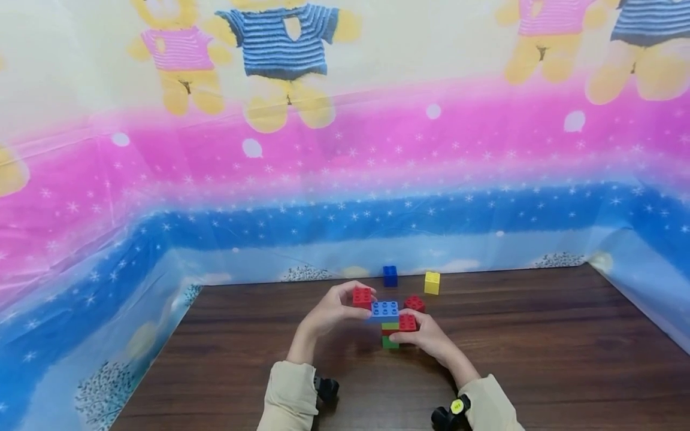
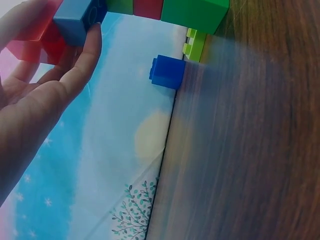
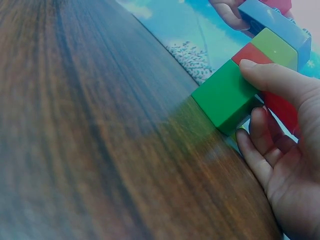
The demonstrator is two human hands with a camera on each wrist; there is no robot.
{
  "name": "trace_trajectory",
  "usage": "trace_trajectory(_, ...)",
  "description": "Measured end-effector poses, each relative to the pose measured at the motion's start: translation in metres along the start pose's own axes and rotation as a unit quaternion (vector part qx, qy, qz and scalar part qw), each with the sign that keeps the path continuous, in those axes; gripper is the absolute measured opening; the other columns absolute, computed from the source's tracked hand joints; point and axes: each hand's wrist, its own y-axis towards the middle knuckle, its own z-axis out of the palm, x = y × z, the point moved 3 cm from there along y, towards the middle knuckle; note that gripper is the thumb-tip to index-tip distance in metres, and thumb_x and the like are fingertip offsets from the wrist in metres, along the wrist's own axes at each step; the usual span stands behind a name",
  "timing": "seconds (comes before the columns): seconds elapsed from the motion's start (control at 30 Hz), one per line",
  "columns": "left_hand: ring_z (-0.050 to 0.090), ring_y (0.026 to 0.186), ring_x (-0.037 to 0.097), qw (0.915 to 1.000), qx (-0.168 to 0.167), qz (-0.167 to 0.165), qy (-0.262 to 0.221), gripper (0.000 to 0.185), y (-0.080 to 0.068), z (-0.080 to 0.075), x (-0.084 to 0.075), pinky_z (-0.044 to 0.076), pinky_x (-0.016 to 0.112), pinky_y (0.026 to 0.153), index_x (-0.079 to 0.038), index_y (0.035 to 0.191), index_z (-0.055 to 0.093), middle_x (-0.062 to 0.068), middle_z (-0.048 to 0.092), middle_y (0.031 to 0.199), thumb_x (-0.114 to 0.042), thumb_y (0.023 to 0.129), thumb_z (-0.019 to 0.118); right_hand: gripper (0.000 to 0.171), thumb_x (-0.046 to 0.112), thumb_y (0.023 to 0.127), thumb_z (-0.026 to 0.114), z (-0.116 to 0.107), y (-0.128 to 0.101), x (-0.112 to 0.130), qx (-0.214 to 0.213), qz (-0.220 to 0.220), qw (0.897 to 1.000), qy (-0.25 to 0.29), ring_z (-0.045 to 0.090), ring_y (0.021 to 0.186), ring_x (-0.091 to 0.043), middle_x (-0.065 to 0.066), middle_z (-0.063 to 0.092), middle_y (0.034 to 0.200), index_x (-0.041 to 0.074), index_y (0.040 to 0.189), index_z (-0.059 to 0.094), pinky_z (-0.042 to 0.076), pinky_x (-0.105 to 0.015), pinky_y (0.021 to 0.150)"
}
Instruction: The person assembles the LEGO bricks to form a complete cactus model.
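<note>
My left hand (image 1: 330, 308) pinches a red brick (image 1: 362, 296) at the left end of a light blue brick (image 1: 385, 309), with a fingertip against the blue one. That blue brick caps a small stack: a light green brick (image 3: 276, 45), a red layer (image 3: 250, 52) and a green brick (image 3: 225, 95) at the bottom. Another red brick (image 1: 407, 322) juts from the stack's right side. My right hand (image 1: 426, 335) grips the stack low down, thumb on the near side and fingers behind it. Part of the jutting brick is hidden by this hand.
A dark blue brick (image 1: 390, 276) and a yellow brick (image 1: 432, 282) stand near the back edge of the brown wooden table (image 1: 528, 347). Close behind the stack lies one more red brick (image 1: 414, 303). A printed cloth (image 1: 377, 215) hangs around the table's back and sides.
</note>
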Motion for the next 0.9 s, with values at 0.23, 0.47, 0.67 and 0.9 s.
trace_trajectory(0.23,0.063,0.093,0.011,1.0000,0.000,0.006,0.001,0.048,-0.001,-0.003,-0.001,0.053,0.026,0.082,0.011,0.126,0.052,0.008,0.067,0.107,0.003,0.082,0.068,0.057,0.025,0.084,0.076,0.001,0.000,0.001,0.010,-0.006,1.000,0.001,0.062,0.096,-0.017,-0.016,0.068,0.116,0.002,0.131,0.053,0.050,-0.030,0.083)
trace_trajectory(0.47,0.063,0.095,0.013,0.9999,-0.006,0.007,0.014,0.046,-0.005,-0.009,-0.001,0.053,0.028,0.084,0.009,0.126,0.054,0.025,0.063,0.118,-0.001,0.084,0.069,0.062,0.023,0.083,0.077,0.000,0.001,0.000,0.017,-0.013,1.000,-0.008,0.063,0.102,-0.018,-0.018,0.066,0.120,0.001,0.135,0.051,0.052,-0.028,0.087)
trace_trajectory(0.67,0.064,0.097,0.013,0.9998,-0.016,-0.006,0.005,0.048,-0.009,-0.016,0.001,0.054,0.028,0.085,0.008,0.127,0.054,0.028,0.061,0.123,-0.001,0.083,0.069,0.051,0.003,0.084,0.067,-0.001,0.002,0.000,0.049,-0.035,0.998,0.006,0.062,0.098,-0.017,-0.023,0.065,0.119,-0.006,0.131,0.050,0.055,-0.026,0.083)
trace_trajectory(0.9,0.064,0.098,0.012,0.9998,-0.018,-0.008,0.002,0.051,-0.009,-0.018,0.001,0.054,0.028,0.085,0.010,0.129,0.051,0.029,0.059,0.125,-0.001,0.083,0.068,0.042,0.008,0.086,0.069,-0.004,0.003,-0.002,0.003,-0.036,0.999,-0.002,0.060,0.094,-0.017,-0.018,0.067,0.111,-0.005,0.124,0.056,0.053,-0.023,0.080)
